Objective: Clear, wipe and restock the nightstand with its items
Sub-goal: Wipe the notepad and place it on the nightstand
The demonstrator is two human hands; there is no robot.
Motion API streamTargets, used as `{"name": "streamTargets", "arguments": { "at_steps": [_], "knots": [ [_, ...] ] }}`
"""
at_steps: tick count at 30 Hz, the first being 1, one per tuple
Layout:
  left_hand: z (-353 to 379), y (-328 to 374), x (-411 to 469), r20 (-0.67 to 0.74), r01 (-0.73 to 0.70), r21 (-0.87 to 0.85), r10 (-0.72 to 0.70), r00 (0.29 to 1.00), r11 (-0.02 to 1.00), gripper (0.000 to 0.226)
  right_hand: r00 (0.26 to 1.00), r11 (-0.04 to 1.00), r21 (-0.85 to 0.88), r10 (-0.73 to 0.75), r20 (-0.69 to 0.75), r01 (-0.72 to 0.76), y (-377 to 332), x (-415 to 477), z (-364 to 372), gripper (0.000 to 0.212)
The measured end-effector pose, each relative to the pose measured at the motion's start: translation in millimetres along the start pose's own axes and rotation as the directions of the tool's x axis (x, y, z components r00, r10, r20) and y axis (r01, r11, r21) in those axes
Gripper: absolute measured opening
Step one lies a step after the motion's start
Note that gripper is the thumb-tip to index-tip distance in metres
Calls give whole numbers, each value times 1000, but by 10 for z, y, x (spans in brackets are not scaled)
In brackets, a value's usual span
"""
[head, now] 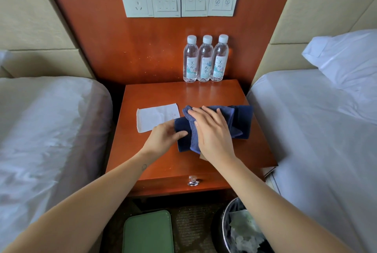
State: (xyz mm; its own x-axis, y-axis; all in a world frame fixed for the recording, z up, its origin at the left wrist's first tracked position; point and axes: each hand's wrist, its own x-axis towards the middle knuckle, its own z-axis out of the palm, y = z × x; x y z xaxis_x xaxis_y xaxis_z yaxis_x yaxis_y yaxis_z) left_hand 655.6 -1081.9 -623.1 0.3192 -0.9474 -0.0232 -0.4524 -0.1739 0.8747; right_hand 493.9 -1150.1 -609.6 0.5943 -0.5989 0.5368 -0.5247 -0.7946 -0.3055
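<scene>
On the nightstand the cloth lay folded near the front, right of a white packet and before three bottles, while the left hand pinched its left edge between thumb and curled fingers and the right hand pressed flat on it, fingers straight.

Three bottles, one cloth, one packet, four switch plates.
</scene>
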Motion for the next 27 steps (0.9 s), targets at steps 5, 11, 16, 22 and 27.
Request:
{"name": "streamTargets", "arguments": {
  "at_steps": [5,11,16,22,27],
  "knots": [
    [-11,44,-1,-60,-5,174,15,998,985,22,998,997,47,-68,13,67,-303,46,160,40],
    [-18,-9,-34,-2,-5,-20,5,1000,1000,15,993,996,-64,-50,108,58,151,118,-103,61],
    [-16,-21,-70,20,-8,-105,11,1000,994,24,971,946,-302,176,163,-121,789,121,-403,81],
    [13,18,-48,-20,-140,129,144,989,982,11,959,925,-270,283,19,-267,1106,110,-474,35],
    [44,-156,-116,97,-424,334,417,904,842,30,964,964,-5,264,11,-264,1143,-176,-567,50]
  ]
}}
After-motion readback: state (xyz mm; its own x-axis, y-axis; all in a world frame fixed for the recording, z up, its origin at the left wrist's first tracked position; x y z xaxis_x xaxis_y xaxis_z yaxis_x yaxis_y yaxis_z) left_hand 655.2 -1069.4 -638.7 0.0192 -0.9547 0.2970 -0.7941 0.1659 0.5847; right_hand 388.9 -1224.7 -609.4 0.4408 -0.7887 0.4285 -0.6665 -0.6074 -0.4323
